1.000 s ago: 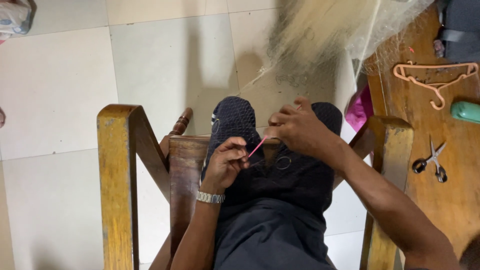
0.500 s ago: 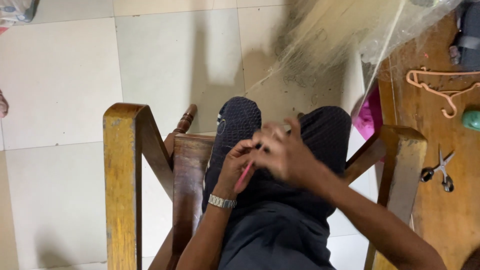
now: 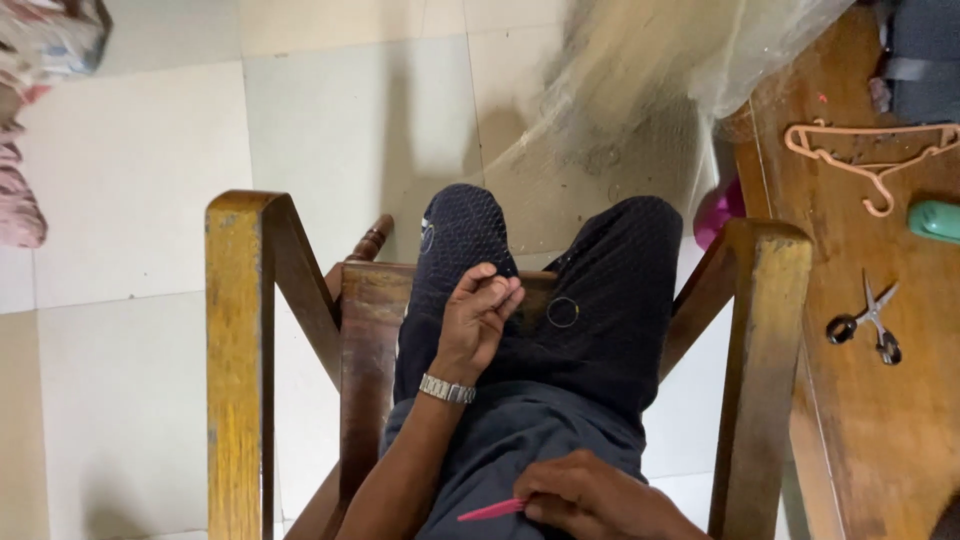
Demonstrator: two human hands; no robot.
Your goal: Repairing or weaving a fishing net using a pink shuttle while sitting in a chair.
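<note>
Item, seated person at netting work, viewed from above. Wooden chair (image 3: 240, 330), yellowed frame with an armrest on each side, carries the sitter, whose dark-trousered knees (image 3: 560, 290) rest at its front edge. Pale fishing net (image 3: 640, 90) hangs from the top edge of the view down toward the knees; it now hangs untouched, where half a second ago both hands met on it above the knees. Left hand (image 3: 478, 318), metal watch at the wrist, remains raised over the left knee with fingertips pinched together, apparently on a fine strand too thin to confirm. Right hand (image 3: 590, 495) has dropped back to the lap at the bottom edge, closed on a slim pink netting needle (image 3: 492, 511) whose tip points left; by this reading a stitch is pulled through and the thread drawn long. Wooden desk (image 3: 880, 420) stands at the right, just beside the chair's right armrest. On it: pink clothes hanger (image 3: 870, 155) near the far edge, teal object (image 3: 935, 220) at the right edge, small scissors (image 3: 868, 322) mid-surface, well apart from either hand. Magenta object (image 3: 718, 212) shows between chair and desk. The right armrest stands between the lap and the scissors.
</note>
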